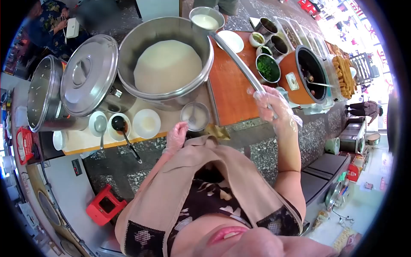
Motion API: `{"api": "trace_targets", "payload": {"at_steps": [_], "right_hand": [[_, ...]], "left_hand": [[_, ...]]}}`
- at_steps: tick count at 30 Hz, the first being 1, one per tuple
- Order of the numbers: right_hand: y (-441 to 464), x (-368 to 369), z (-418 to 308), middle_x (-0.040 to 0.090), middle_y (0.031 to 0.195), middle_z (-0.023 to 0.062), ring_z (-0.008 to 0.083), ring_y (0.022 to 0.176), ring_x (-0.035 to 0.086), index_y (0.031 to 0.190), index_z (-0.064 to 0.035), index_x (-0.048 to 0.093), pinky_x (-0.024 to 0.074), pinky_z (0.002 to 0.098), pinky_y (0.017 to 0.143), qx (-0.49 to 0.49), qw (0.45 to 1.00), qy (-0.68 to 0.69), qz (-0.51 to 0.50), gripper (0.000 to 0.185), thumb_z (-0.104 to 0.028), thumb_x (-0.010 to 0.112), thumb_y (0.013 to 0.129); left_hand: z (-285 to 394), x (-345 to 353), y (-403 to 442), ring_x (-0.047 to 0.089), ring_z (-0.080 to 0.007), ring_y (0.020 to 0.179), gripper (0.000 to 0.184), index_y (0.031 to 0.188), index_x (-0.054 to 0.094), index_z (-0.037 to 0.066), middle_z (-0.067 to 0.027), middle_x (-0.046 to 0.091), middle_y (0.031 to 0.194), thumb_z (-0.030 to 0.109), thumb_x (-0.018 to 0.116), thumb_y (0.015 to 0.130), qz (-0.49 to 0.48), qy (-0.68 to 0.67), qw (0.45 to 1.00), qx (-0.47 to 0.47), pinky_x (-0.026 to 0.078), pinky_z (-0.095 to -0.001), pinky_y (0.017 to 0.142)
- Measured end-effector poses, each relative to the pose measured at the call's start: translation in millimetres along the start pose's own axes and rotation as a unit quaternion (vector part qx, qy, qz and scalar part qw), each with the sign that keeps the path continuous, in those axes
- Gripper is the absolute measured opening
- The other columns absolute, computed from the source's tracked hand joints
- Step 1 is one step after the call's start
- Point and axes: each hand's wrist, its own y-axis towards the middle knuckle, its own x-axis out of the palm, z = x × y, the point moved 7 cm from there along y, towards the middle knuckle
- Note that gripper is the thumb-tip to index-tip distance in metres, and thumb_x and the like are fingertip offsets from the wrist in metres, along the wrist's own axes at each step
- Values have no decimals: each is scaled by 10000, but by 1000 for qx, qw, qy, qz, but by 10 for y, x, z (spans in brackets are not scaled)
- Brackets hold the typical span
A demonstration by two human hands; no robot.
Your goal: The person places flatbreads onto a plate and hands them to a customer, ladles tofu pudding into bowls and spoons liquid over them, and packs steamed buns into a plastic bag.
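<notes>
The right hand (272,103) grips the handle of a ladle (233,56); the left hand (176,136) is loosely curled, its grip impossible to tell. The ladle slants forward and leftward from the right hand, its liquid-filled bowl beside the big pot's (165,92) rim.

Right hand (274,105) gripping a long-handled ladle (207,20)
</notes>
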Motion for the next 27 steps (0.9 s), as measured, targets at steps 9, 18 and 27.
{"api": "trace_targets", "payload": {"at_steps": [9,18,27], "right_hand": [[520,-493,172,406,590,-64,38,454,346,789,-118,508,254,205,427,-21,991,-71,109,124,-186,611,799],[1073,-966,510,400,581,-52,75,475,373,672,-158,415,279,212,474,41,978,-88,186,242,-206,624,785],[987,-1099,391,381,523,-56,67,407,351,696,-152,439,269,231,369,-14,977,-82,198,230,-206,645,784]], "left_hand": [[178,-51,-35,629,-146,791,202,1040,594,5,-96,671,881,50,490,873,-3,-27,1000,5,490,-262,713],[80,-80,-40,643,-179,797,211,1033,598,4,-121,671,891,29,475,863,23,8,1000,1,496,-286,731],[-243,-25,82,593,-159,851,260,1053,599,-4,-90,647,939,198,572,893,-1,-5,997,-75,483,-305,736]]}}
